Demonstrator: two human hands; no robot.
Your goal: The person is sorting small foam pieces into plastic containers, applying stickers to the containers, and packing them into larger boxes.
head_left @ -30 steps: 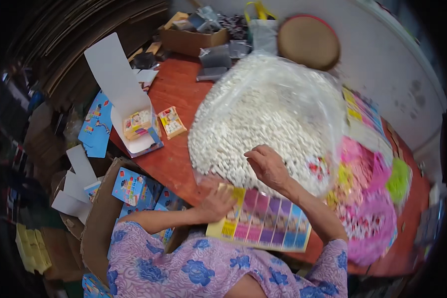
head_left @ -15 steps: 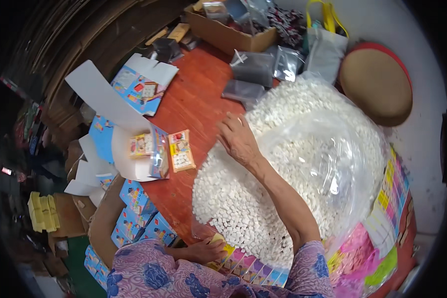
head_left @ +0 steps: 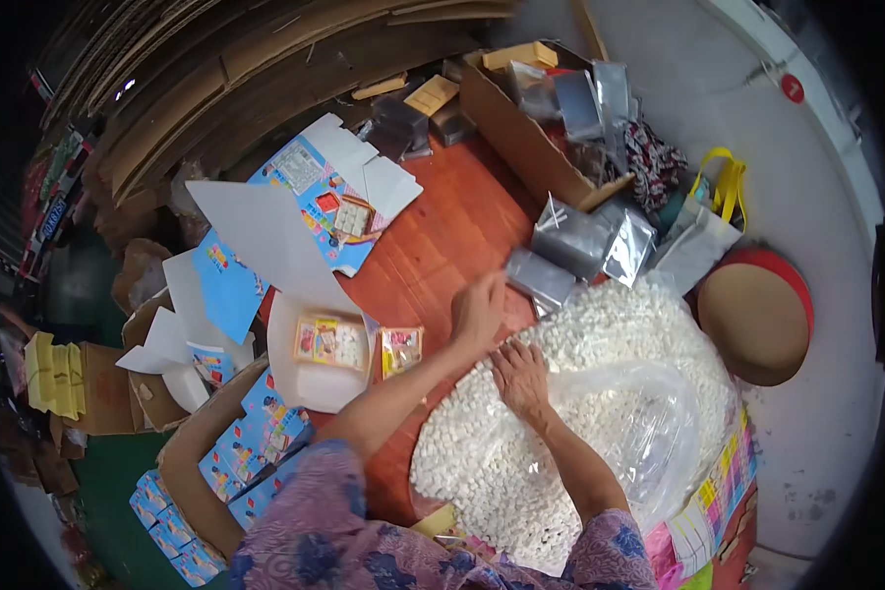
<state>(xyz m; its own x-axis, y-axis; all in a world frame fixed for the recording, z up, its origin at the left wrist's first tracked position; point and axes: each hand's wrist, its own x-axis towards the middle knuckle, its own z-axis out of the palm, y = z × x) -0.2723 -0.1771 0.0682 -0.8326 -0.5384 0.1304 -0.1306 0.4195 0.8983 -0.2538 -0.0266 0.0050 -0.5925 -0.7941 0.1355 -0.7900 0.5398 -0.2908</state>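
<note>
— Both hands had come together since the earlier frame, I noted: right hand (head_left: 523, 379) flat, fingers spread on the white pellet heap (head_left: 600, 393).

— And the left hand (head_left: 479, 310)?

— Beyond it at the heap's edge, grip unclear; probably corralling strays. Farther off lay silver pouches (head_left: 580, 246).

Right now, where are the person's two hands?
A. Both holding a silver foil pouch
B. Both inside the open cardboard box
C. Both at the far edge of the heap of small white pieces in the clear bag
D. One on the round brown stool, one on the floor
C: the left hand and right hand lie side by side at the far edge of the heap of small white pieces on the red table.
</note>
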